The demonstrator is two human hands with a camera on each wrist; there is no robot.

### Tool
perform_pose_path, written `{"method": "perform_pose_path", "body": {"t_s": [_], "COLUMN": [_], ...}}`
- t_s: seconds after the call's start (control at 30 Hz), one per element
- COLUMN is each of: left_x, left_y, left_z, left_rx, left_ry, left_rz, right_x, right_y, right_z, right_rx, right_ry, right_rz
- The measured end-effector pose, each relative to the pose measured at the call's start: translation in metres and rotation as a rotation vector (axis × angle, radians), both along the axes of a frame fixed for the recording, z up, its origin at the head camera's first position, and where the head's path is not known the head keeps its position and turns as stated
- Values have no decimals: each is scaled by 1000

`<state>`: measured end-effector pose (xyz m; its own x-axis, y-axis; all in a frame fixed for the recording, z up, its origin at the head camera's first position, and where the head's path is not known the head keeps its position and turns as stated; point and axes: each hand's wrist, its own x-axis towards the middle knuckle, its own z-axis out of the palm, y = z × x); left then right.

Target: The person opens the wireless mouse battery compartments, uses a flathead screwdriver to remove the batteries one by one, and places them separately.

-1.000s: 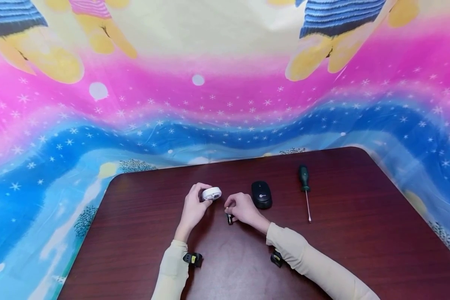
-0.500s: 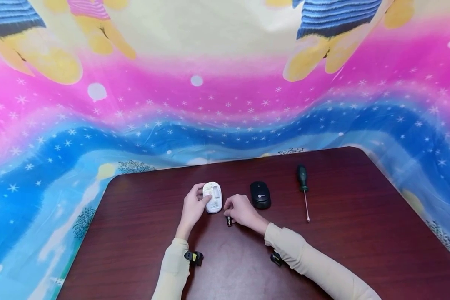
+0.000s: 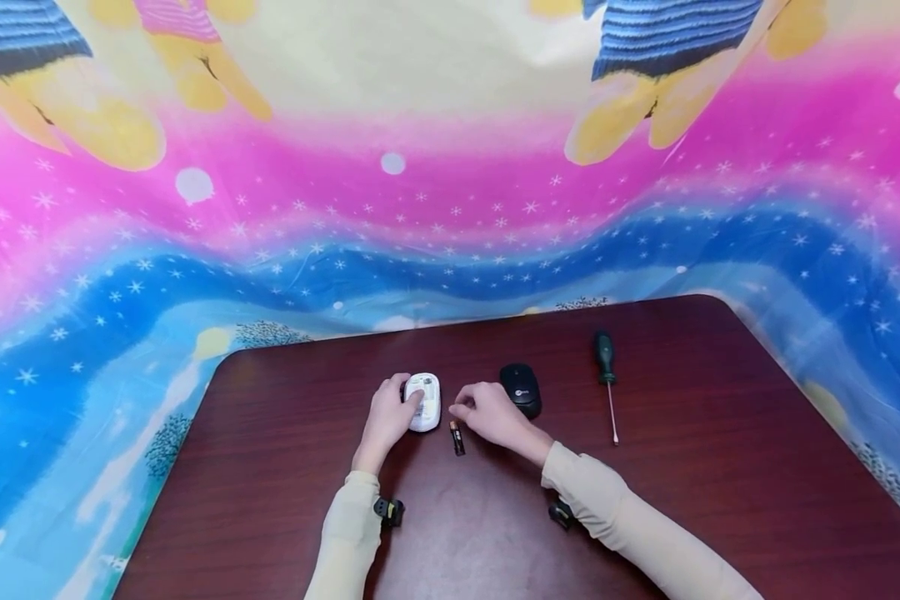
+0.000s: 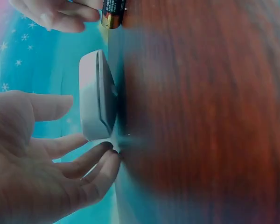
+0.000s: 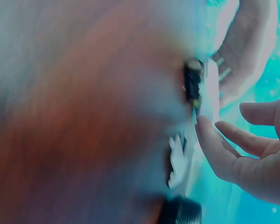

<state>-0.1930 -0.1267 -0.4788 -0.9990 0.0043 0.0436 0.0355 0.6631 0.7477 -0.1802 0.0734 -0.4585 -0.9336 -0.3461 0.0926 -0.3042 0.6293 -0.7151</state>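
A white computer mouse (image 3: 424, 403) lies underside up on the table, its slot side facing me. My left hand (image 3: 391, 419) is around its left side, the thumb over it in the head view. In the left wrist view, a gap shows between the thumb and the mouse (image 4: 95, 95), and the fingers lie loosely at its end. A black battery with a copper-coloured end (image 3: 457, 438) lies on the table to the right of the mouse. Just above that battery is my right hand (image 3: 495, 411), its thumb and fingers apart and holding nothing.
A black computer mouse (image 3: 521, 390) sits right behind my right hand. Farther right lies a screwdriver with a dark green handle (image 3: 605, 357). The dark red wooden table (image 3: 270, 467) ends at a patterned cloth (image 3: 450, 200) behind it.
The white mouse, first tilted edge-on in my left hand, has turned underside up and come down on the table. My right hand has let go of the battery and moved slightly right.
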Motion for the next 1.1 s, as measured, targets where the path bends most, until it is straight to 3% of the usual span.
{"method": "perform_pose_path", "body": {"t_s": [0.4, 0.57, 0.87, 1.1], "left_x": [6, 8, 9, 11], "left_y": [9, 15, 32, 50], "left_z": [11, 20, 28, 30], "left_rx": [8, 22, 33, -1], "left_ry": [22, 32, 135, 92], "left_rz": [-14, -62, -138, -258], "right_x": [-12, -15, -19, -16], "right_y": [51, 71, 100, 113], "right_z": [18, 19, 14, 11], "right_rx": [-75, -101, -107, -93], "right_ry": [-11, -20, -38, -36], "right_rz": [-133, -162, -201, -207]}}
